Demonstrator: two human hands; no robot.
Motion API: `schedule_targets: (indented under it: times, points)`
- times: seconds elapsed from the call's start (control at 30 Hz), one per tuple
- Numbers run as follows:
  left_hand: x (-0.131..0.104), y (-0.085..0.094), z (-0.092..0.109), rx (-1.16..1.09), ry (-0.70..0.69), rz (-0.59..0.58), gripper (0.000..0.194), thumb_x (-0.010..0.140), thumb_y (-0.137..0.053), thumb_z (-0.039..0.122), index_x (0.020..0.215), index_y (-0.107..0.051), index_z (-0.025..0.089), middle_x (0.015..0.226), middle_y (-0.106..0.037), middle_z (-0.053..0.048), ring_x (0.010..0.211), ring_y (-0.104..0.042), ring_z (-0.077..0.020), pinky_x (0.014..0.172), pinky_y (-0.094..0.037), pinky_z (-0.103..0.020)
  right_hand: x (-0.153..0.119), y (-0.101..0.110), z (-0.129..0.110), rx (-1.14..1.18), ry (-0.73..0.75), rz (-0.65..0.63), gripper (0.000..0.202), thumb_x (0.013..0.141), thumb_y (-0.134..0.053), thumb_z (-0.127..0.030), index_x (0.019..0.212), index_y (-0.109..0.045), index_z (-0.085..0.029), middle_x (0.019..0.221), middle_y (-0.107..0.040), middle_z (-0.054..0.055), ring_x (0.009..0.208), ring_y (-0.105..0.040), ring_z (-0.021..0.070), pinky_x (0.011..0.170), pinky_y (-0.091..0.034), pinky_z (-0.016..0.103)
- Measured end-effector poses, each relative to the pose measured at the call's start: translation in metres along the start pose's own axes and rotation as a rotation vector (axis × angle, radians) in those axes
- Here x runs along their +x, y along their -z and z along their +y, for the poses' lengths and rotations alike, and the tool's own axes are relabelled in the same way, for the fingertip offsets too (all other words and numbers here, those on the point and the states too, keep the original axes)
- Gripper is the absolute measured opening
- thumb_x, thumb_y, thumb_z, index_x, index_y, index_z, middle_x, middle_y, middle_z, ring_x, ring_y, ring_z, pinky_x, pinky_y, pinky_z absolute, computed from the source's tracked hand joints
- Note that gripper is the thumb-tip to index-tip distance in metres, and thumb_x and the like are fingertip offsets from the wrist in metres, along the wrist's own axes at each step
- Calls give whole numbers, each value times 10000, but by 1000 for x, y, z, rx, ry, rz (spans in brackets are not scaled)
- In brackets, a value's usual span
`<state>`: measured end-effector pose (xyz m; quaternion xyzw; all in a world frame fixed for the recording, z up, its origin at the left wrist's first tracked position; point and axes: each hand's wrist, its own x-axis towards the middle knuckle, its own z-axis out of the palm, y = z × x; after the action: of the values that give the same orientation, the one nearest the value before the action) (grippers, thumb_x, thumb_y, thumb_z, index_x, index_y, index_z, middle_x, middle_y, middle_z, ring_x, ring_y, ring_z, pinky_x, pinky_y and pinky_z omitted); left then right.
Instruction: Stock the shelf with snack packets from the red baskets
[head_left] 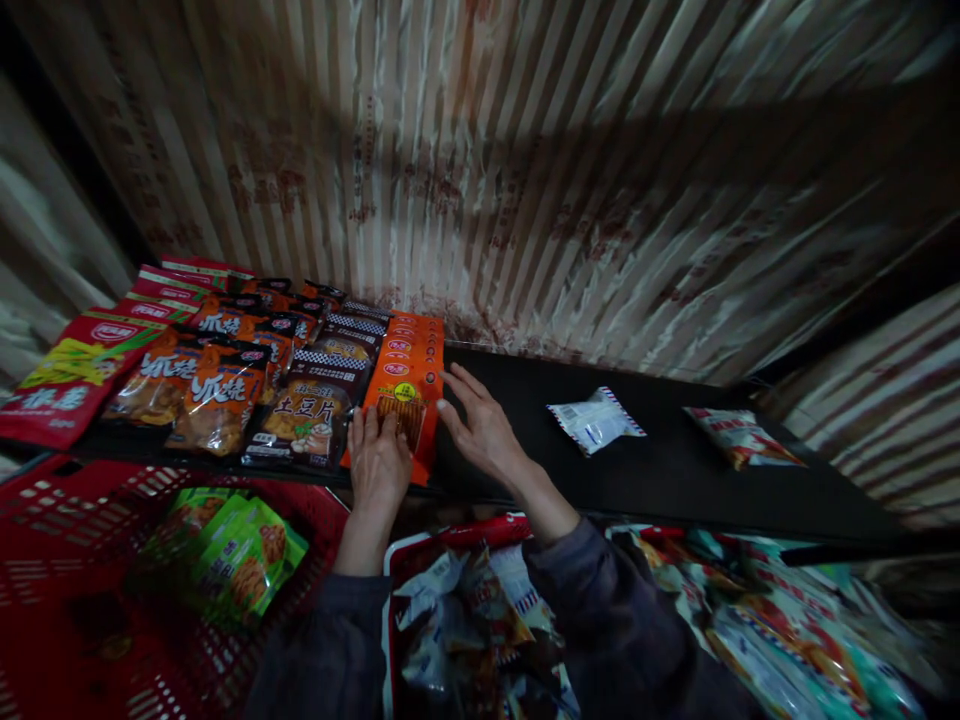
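On the black shelf (510, 420), a column of overlapping orange snack packets (409, 365) lies flat. My left hand (379, 460) rests on the lower left part of the front orange packet, fingers stretched out over it. At the column's right edge my right hand (480, 425) is open, its fingertips beside or touching the packets. Just left of them lie dark potato chip packets (304, 410) with checkered tops. Farther left are orange and black snack packets (221, 395) and red packets (86, 365) in overlapping rows.
A white and blue packet (596, 420) and a red and white packet (742, 437) lie apart on the shelf's right side. Below stand a red basket (67, 560) holding green packets (247, 555), a basket of mixed packets (472, 620), and more packets (795, 620). Corrugated sheeting (480, 180) rises behind.
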<state>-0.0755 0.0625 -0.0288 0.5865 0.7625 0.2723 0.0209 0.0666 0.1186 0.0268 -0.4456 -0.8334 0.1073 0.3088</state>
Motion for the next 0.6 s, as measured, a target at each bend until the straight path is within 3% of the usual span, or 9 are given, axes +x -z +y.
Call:
schedule_targets:
  times: [0.1, 0.27, 0.47, 0.6]
  points:
    - [-5, 9, 2, 42, 21, -45, 437, 875, -433, 203, 1277, -575, 107, 1398, -503, -175, 1379, -336, -339, 1107, -320, -485, -29, 3, 2, 37, -32, -20, 421, 914, -443, -310, 1293, -560, -169, 1417, -494, 125, 1328, -445, 233, 1107, -368, 433]
    - [-14, 25, 4, 89, 14, -130, 482, 874, -427, 191, 1344, -504, 118, 1432, -457, -193, 1378, -344, -329, 1097, -323, -488, -60, -11, 4, 129, -100, -66, 400, 890, -452, -241, 1261, -585, -172, 1391, -523, 131, 1285, -500, 216, 1075, -410, 411]
    - [-22, 39, 3, 120, 8, -268, 492, 878, -384, 160, 1355, -486, 93, 1436, -435, -227, 1371, -347, -351, 1094, -318, -488, -69, -26, 3, 142, -153, -108, 401, 877, -429, -182, 1236, -601, -137, 1349, -559, 152, 1277, -508, 212, 1072, -410, 402]
    - [-30, 38, -1, 125, -46, -306, 499, 875, -379, 140, 1365, -463, 105, 1444, -436, -202, 1375, -353, -303, 1078, -345, -452, -66, -38, 3, 148, -156, -79, 415, 858, -436, -154, 1239, -601, -173, 1328, -585, 118, 1267, -518, 202, 1078, -400, 405]
